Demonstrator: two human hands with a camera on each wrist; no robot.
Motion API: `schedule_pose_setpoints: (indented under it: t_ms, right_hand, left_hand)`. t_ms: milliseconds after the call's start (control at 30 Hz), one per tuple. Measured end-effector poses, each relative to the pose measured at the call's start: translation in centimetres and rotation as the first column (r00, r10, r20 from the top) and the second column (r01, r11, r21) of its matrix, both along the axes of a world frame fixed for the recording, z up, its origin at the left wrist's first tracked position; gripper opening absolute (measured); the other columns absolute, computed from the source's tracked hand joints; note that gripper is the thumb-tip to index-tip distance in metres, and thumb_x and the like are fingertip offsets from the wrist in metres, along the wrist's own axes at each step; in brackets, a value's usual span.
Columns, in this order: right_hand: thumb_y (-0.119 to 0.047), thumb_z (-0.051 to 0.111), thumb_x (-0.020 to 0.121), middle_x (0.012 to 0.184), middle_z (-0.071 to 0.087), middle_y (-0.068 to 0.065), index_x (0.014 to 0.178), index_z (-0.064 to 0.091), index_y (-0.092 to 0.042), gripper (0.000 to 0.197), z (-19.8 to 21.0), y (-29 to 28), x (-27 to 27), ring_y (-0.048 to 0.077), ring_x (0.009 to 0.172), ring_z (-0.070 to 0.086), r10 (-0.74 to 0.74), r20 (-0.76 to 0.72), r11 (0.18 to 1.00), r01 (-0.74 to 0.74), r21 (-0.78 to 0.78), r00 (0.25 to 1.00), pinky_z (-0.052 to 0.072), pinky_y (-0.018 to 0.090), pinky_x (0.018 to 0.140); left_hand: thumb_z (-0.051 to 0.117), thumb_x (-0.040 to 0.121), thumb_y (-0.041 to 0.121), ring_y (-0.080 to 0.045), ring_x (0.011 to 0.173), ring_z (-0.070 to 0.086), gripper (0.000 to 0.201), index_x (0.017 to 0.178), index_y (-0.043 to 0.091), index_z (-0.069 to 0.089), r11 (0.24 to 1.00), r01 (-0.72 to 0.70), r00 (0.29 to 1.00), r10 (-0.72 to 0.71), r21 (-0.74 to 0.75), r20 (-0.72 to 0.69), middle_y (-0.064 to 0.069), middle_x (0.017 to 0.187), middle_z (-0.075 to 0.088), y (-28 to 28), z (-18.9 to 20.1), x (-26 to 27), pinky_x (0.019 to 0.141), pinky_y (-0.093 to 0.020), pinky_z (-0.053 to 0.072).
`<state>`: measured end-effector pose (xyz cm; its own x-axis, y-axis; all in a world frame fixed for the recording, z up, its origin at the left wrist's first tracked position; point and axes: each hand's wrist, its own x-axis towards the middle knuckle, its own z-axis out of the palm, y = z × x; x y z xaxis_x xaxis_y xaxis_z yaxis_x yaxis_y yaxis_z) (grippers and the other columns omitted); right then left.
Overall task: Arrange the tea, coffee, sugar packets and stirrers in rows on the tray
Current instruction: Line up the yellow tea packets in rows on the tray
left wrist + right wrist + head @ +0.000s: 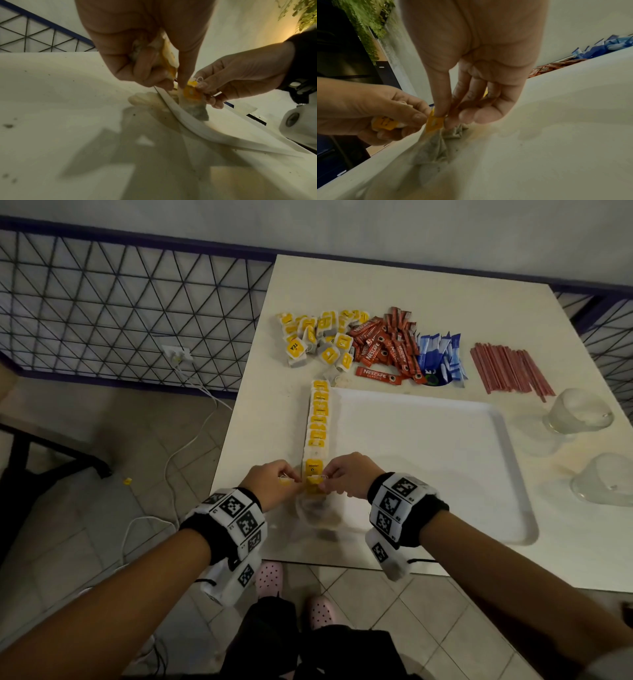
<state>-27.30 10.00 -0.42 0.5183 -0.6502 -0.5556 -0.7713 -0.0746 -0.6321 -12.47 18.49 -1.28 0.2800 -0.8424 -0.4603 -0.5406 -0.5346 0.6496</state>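
A white tray (428, 457) lies on the table with a row of yellow-tagged tea bags (318, 419) along its left rim. At the row's near end my right hand (325, 479) pinches the yellow tag of a tea bag (435, 121); its pouch (433, 148) hangs over the tray rim (188, 121). My left hand (291, 477) touches that tag while its curled fingers grip another tea bag (168, 58). Behind the tray lie loose tea bags (318, 337), red coffee sticks (387, 344), blue sugar packets (440, 354) and red stirrers (507, 369).
Two upturned glasses (579, 412) (606, 481) stand right of the tray. A wire fence (120, 302) runs along the left, with white cables (178, 446) on the tiled floor. The table's near edge is just under my wrists.
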Motion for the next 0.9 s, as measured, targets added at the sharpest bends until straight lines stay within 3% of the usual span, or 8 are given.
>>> schedule_pose_setpoints:
  t_ms: [167, 233, 333, 467, 567, 667, 800, 900]
  right_hand:
    - [-0.020, 0.070, 0.080, 0.076, 0.059, 0.001, 0.085, 0.060, -0.019, 0.010, -0.5, -0.8, 0.6, 0.005, 0.055, 0.047, -0.099, 0.018, 0.995, 0.099, 0.005, 0.995, 0.038, 0.008, 0.042]
    - [-0.022, 0.070, 0.080, 0.073, 0.059, 0.002, 0.084, 0.060, -0.019, 0.011, -0.6, -1.0, 0.7, 0.008, 0.055, 0.048, -0.114, 0.013, 0.993, 0.114, 0.021, 0.993, 0.041, 0.015, 0.045]
    - [-0.024, 0.068, 0.081, 0.069, 0.056, -0.003, 0.083, 0.058, -0.020, 0.011, -0.9, -1.2, 0.9, 0.009, 0.055, 0.048, -0.106, -0.016, 0.994, 0.106, 0.027, 0.994, 0.041, 0.017, 0.048]
    - [-0.024, 0.068, 0.081, 0.088, 0.059, 0.003, 0.070, 0.052, -0.025, 0.019, -1.3, -1.2, 1.2, 0.013, 0.062, 0.051, -0.113, -0.034, 0.993, 0.114, 0.007, 0.993, 0.042, 0.018, 0.049]
    - [-0.026, 0.069, 0.081, 0.091, 0.060, 0.002, 0.067, 0.050, -0.027, 0.023, -1.5, -1.1, 1.2, 0.015, 0.073, 0.052, -0.130, -0.039, 0.991, 0.130, -0.017, 0.991, 0.039, 0.017, 0.050]
    - [-0.027, 0.068, 0.081, 0.093, 0.060, 0.002, 0.067, 0.048, -0.028, 0.024, -1.7, -1.1, 1.2, 0.014, 0.072, 0.051, -0.131, -0.049, 0.991, 0.130, -0.024, 0.990, 0.037, 0.017, 0.051]
    - [-0.028, 0.070, 0.078, 0.091, 0.059, 0.002, 0.071, 0.046, -0.028, 0.026, -1.1, -1.1, 0.8, 0.018, 0.079, 0.054, -0.167, 0.013, 0.986, 0.167, -0.027, 0.986, 0.038, 0.020, 0.052]
    - [-0.027, 0.072, 0.078, 0.077, 0.054, -0.003, 0.078, 0.048, -0.027, 0.025, 0.8, -1.0, 0.3, 0.012, 0.065, 0.051, -0.129, 0.139, 0.991, 0.131, -0.007, 0.982, 0.038, 0.020, 0.054]
  left_hand:
    - [0.071, 0.077, 0.037, -0.015, 0.082, 0.053, 0.024, 0.073, 0.025, 0.051, 0.999, 0.028, 0.999, -0.029, 0.045, 0.023, 0.005, 0.080, 0.056, -0.5, 0.1, 0.3, 0.062, -0.022, 0.040]
    - [0.073, 0.073, 0.044, -0.016, 0.081, 0.054, 0.030, 0.078, 0.023, 0.052, 0.993, 0.058, 0.998, -0.059, 0.103, 0.006, 0.003, 0.082, 0.057, -0.8, 0.2, 0.1, 0.066, -0.023, 0.043]
    - [0.073, 0.069, 0.054, -0.020, 0.088, 0.059, 0.043, 0.087, 0.022, 0.051, 0.974, 0.120, 0.992, -0.127, 0.195, 0.026, 0.000, 0.090, 0.060, -1.2, 0.1, -0.2, 0.079, -0.033, 0.048]
    - [0.070, 0.071, 0.057, -0.018, 0.086, 0.056, 0.041, 0.084, 0.026, 0.045, 0.956, 0.178, 0.976, -0.201, 0.233, 0.078, 0.007, 0.081, 0.053, -1.4, 0.1, -0.5, 0.076, -0.031, 0.045]
    - [0.070, 0.070, 0.058, -0.018, 0.084, 0.057, 0.041, 0.080, 0.028, 0.044, 0.954, 0.182, 0.976, -0.204, 0.237, 0.071, 0.008, 0.080, 0.054, -1.5, 0.1, -0.5, 0.077, -0.032, 0.047]
    - [0.071, 0.069, 0.057, -0.018, 0.084, 0.057, 0.041, 0.078, 0.027, 0.044, 0.957, 0.175, 0.981, -0.190, 0.232, 0.042, 0.005, 0.084, 0.057, -1.5, 0.2, -0.3, 0.078, -0.032, 0.047]
    - [0.078, 0.067, 0.047, -0.014, 0.080, 0.055, 0.041, 0.086, 0.027, 0.048, 0.976, 0.142, 0.989, -0.131, 0.165, -0.072, 0.004, 0.088, 0.058, -1.4, 0.4, 0.5, 0.068, -0.027, 0.045]
    - [0.076, 0.075, 0.024, -0.009, 0.062, 0.047, 0.043, 0.106, 0.024, 0.045, 0.978, 0.173, 0.957, -0.140, 0.113, -0.252, 0.006, 0.084, 0.051, -1.4, 1.3, 1.1, 0.049, -0.019, 0.038]
